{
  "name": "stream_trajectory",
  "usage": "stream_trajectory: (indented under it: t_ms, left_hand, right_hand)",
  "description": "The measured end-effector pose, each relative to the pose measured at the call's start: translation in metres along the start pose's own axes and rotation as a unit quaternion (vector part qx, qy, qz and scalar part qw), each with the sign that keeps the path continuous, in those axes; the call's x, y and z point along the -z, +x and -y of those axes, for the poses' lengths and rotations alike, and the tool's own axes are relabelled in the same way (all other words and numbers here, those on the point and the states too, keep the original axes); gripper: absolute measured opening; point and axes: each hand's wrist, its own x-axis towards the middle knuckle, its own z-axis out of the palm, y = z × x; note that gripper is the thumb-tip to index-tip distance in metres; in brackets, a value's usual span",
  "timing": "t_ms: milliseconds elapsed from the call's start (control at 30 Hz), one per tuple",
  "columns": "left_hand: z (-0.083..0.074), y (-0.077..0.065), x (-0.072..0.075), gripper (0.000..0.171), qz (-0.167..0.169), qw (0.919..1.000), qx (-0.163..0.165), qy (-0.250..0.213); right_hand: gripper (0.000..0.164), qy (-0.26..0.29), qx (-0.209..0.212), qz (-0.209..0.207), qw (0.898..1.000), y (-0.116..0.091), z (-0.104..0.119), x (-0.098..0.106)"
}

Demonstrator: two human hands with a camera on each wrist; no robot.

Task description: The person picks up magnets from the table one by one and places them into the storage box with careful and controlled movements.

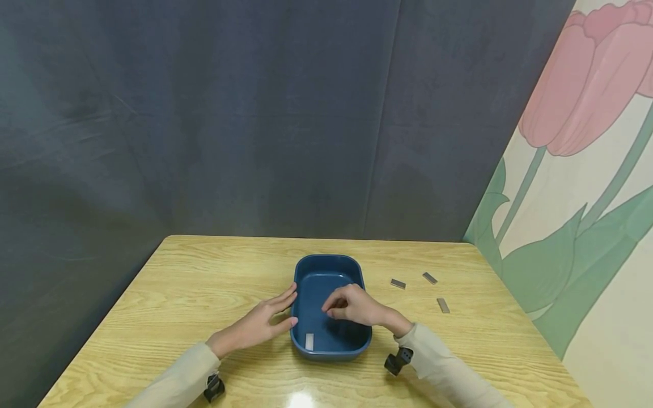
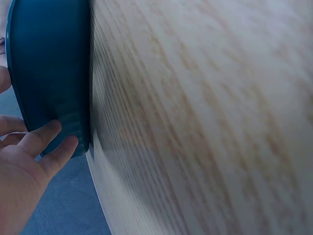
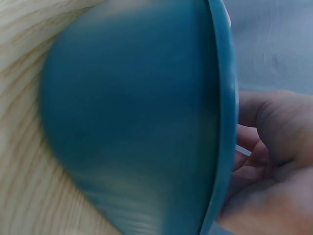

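Note:
A deep blue rectangular tub (image 1: 326, 356) sits on the wooden table, with a small pale tile (image 1: 309, 341) lying flat in its near left corner. My left hand (image 1: 267, 322) rests against the tub's left side, fingers extended; in the left wrist view its fingertips (image 2: 51, 128) touch the outer wall. Reaching over the right rim, my right hand (image 1: 353, 305) has thumb and fingers bent together above the tub's floor. Between those fingers in the right wrist view shows a pale sliver of a small tile (image 3: 243, 150), mostly hidden by the hand.
Right of the tub, three small flat tiles lie apart on the table: a dark one (image 1: 398, 284), another dark one (image 1: 430, 278) and a greyish one (image 1: 443, 305). A dark curtain (image 1: 275, 119) hangs behind the table, and a flower-painted wall (image 1: 586, 226) stands at the right.

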Motion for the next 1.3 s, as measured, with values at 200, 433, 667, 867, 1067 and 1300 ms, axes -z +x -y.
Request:
stream_trajectory:
  t_ms: [200, 433, 667, 867, 1067, 1300]
  left_hand:
    - [-0.002, -0.001, 0.001, 0.068, 0.004, 0.9999, 0.009, -0.003]
    - [-0.002, 0.000, 0.001, 0.066, 0.005, 0.9998, 0.018, -0.008]
    - [-0.001, 0.000, 0.000, 0.066, 0.006, 0.9997, 0.021, -0.008]
    - [0.000, 0.000, 0.000, 0.068, 0.007, 0.9998, 0.020, -0.006]
    - [0.000, 0.000, 0.000, 0.070, 0.007, 0.9999, 0.014, -0.002]
    - [-0.001, 0.000, 0.000, 0.069, 0.007, 0.9998, 0.019, 0.001]
  right_hand:
    - [0.012, -0.004, 0.001, -0.001, 1.000, -0.002, 0.000, 0.002]
    - [0.012, -0.007, 0.003, -0.006, 1.000, -0.005, 0.000, 0.004]
    - [0.013, -0.007, -0.005, -0.009, 1.000, -0.007, -0.002, 0.006]
    - [0.013, -0.008, -0.014, -0.012, 1.000, -0.010, -0.001, 0.009]
    - [0.013, -0.007, -0.014, -0.017, 1.000, -0.014, 0.001, 0.013]
    - [0.013, -0.005, -0.014, -0.021, 1.000, -0.018, 0.001, 0.015]
